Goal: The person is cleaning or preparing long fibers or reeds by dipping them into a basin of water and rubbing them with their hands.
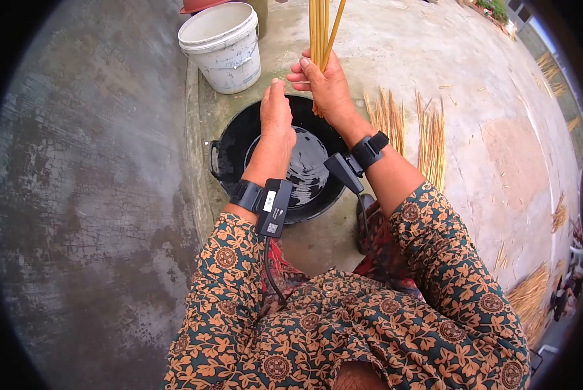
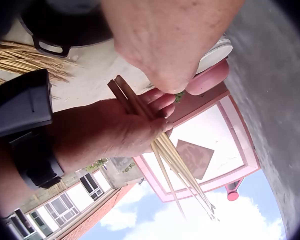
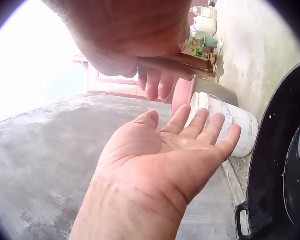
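My right hand (image 1: 332,91) grips a small bundle of thin yellow-brown stalks (image 1: 318,31), held upright over the far rim of a black tub (image 1: 227,146). The thumb lies across the stalks, and their lower ends stick out below the palm. To its left, my left hand (image 1: 276,116) is held up over the tub with nothing in it. In the right wrist view, the left palm (image 3: 155,160) faces up with fingers spread, apart from the stalks (image 3: 177,66). Shallow water (image 1: 307,162) shines in the tub's bottom.
A white bucket (image 1: 229,65) stands beyond the tub, with a red basin (image 1: 200,5) behind it. Right of the tub, bundles of straw (image 1: 431,146) lie on the concrete floor, and a larger heap (image 1: 529,299) lies farther right. A grey wall (image 1: 103,182) rises along the left.
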